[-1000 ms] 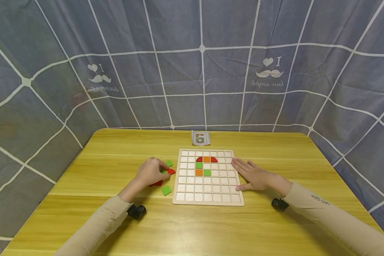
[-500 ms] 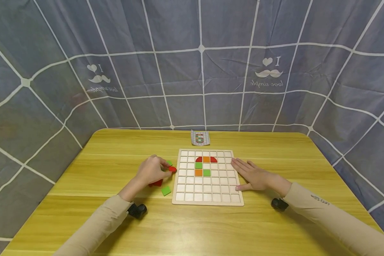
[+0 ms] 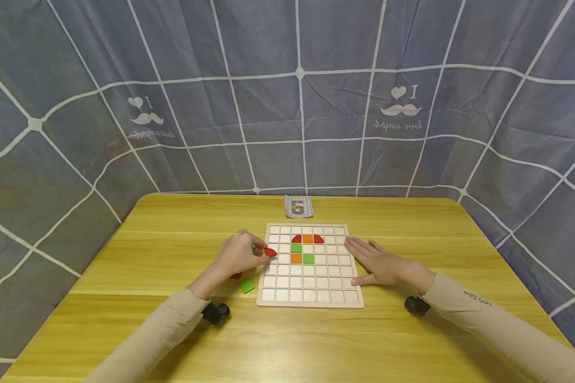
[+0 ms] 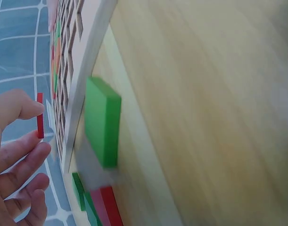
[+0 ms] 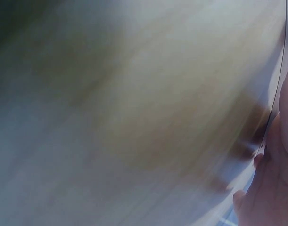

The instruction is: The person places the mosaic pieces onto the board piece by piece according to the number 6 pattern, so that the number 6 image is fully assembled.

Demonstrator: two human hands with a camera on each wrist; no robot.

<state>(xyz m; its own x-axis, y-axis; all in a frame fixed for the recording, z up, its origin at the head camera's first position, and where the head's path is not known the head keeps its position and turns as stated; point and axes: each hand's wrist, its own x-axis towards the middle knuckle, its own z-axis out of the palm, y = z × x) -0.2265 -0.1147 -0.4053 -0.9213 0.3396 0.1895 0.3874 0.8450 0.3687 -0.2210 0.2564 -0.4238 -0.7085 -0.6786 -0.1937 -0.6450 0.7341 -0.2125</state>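
Observation:
My left hand (image 3: pixel 239 253) pinches a red tile with a curved edge (image 3: pixel 270 252) between thumb and fingers, over the left edge of the wooden grid board (image 3: pixel 335 297). In the left wrist view that red tile (image 4: pixel 40 116) shows edge-on, held above the board. My right hand (image 3: pixel 382 264) lies flat with straight fingers at the board's right edge. Set in the board are two red curved tiles with an orange tile (image 3: pixel 307 239) between them. Below these sit a green tile (image 3: pixel 296 248), another orange tile (image 3: pixel 296 258) and another green one (image 3: pixel 309 258).
Left of the board lie loose tiles, among them a green square (image 3: pixel 248 286) and a red piece (image 3: pixel 236 276), partly behind my left hand. A small paper card with a printed coloured grid pattern (image 3: pixel 298 207) stands behind the board. A grey checked curtain (image 3: pixel 268 106) hangs beyond the table (image 3: pixel 306 346).
My left hand has moved right with the red tile, from the loose tiles to over the board's left edge. My right hand has stayed at the board's right side.

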